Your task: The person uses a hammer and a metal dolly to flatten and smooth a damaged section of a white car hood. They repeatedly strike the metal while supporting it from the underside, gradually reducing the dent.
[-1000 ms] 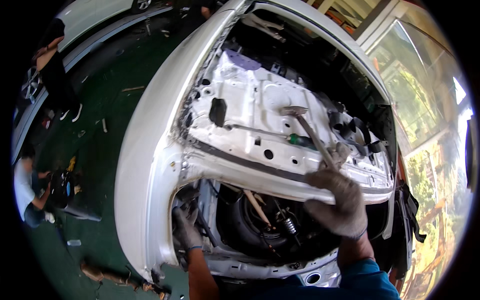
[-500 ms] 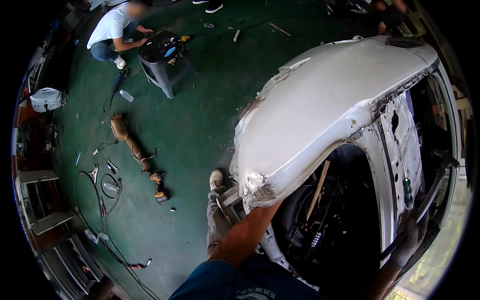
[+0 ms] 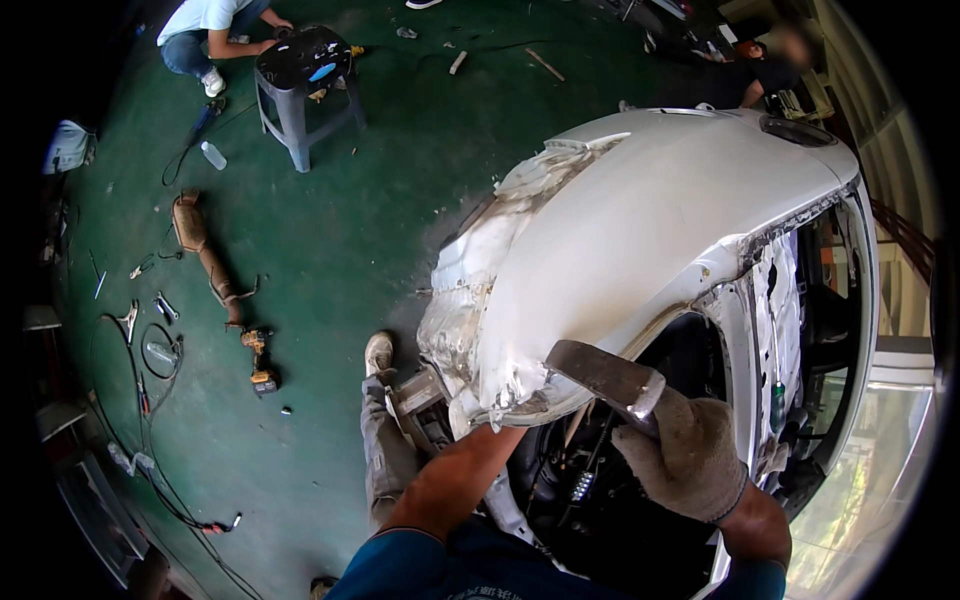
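Over crumpled white fender, gloved right hand grips hammer, head pointing up-left; left hand hidden.

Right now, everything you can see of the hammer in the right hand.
The hammer shows only its head end: a blocky grey metal head, worn and dull, with a paler flat face at its lower right end. It lies slanted, upper left to lower right, in front of the white car body, at the edge of the wheel arch. The right hand, in a dirty knit glove, grips it just below the head; the handle is hidden by the glove. Whether the head touches the panel cannot be told.
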Demonstrator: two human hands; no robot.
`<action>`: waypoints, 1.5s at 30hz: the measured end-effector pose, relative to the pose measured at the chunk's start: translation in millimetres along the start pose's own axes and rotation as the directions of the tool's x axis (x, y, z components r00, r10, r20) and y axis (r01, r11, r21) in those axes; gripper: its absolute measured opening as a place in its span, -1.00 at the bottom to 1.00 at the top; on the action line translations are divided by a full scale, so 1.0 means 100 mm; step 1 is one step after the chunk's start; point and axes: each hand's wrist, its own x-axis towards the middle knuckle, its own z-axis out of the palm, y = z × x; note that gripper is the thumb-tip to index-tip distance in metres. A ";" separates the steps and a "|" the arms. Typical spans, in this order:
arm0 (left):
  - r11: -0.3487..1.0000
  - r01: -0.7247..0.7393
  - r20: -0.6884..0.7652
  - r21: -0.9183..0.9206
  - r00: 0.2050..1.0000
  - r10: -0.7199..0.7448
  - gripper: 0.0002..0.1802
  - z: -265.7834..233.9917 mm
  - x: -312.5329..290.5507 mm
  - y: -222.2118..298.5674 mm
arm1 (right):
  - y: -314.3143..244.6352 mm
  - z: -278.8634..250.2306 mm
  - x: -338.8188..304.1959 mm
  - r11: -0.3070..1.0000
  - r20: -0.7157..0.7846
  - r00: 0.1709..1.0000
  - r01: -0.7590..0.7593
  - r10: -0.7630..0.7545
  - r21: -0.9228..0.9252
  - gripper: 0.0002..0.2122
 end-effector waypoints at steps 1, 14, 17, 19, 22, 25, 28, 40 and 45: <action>1.000 0.008 0.004 -0.002 1.000 -0.008 -0.38 0.00 0.00 -0.01 | 0.00 0.02 -0.01 1.000 -0.031 0.999 0.010 -0.010 -0.004 -0.60; 1.000 0.016 0.010 -0.001 1.000 -0.016 -0.40 -0.01 -0.02 -0.04 | -0.11 -0.08 -0.06 0.974 -0.077 0.988 0.114 -0.131 -0.195 -0.61; 1.000 0.017 0.019 0.006 1.000 -0.017 -0.40 0.01 -0.06 -0.04 | 0.02 0.15 -0.09 0.999 -0.072 0.997 -0.043 0.041 -0.027 -0.67; 1.000 0.018 0.009 0.010 1.000 -0.018 -0.41 0.00 -0.09 -0.03 | -0.06 0.01 -0.06 0.998 -0.030 0.998 -0.059 0.058 -0.013 -0.65; 1.000 0.012 0.009 0.021 1.000 -0.012 -0.41 0.01 -0.05 -0.06 | -0.11 -0.11 -0.09 1.000 -0.011 1.000 -0.005 0.005 0.018 -0.66; 0.999 0.028 0.021 0.022 0.999 -0.029 -0.41 0.02 -0.07 -0.10 | 0.01 0.06 -0.08 0.998 0.008 0.998 -0.054 0.054 -0.042 -0.77; 1.000 0.022 0.018 0.016 1.000 -0.022 -0.42 0.05 -0.08 -0.08 | 0.05 0.01 -0.12 0.997 -0.043 0.998 0.050 -0.053 -0.063 -0.69; 1.000 0.018 0.029 0.013 0.999 -0.018 -0.43 0.08 -0.04 -0.07 | 0.05 0.04 0.01 0.975 -0.110 0.976 0.174 -0.190 -0.137 -0.61; 0.999 0.033 0.043 0.003 0.999 -0.033 -0.44 0.13 -0.05 -0.12 | 0.06 0.10 0.05 0.989 -0.225 0.964 0.133 -0.145 -0.068 -0.63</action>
